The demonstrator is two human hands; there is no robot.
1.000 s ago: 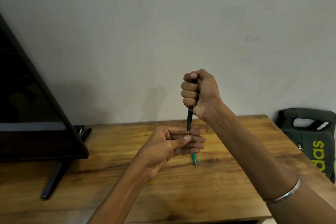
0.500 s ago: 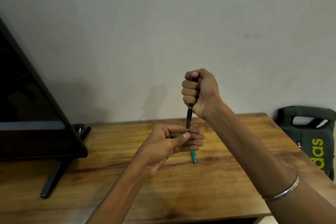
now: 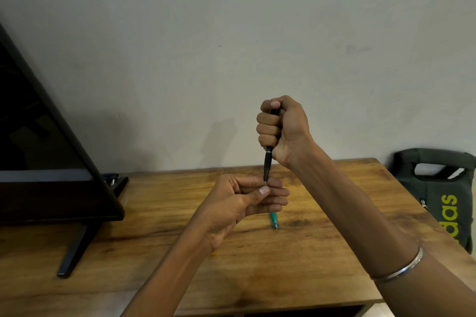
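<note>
My right hand [image 3: 282, 126] grips a black pen [image 3: 268, 165] in a fist, upright and tip down, above the wooden table [image 3: 322, 265]. The pen's tip touches the top of the index finger of my left hand [image 3: 239, 203]. That hand is held just below, fingers pointing right and thumb laid across them; I see nothing in it. A teal pen [image 3: 273, 221] lies on the table, partly hidden under the left fingers.
A dark TV [image 3: 46, 162] on a black stand [image 3: 74, 249] fills the left side of the table. A dark green bag [image 3: 443, 193] with yellow lettering sits beyond the table's right edge. A plain wall rises behind.
Almost nothing differs. Both hands keep their pose, with the black pen's tip still on the left index finger.
</note>
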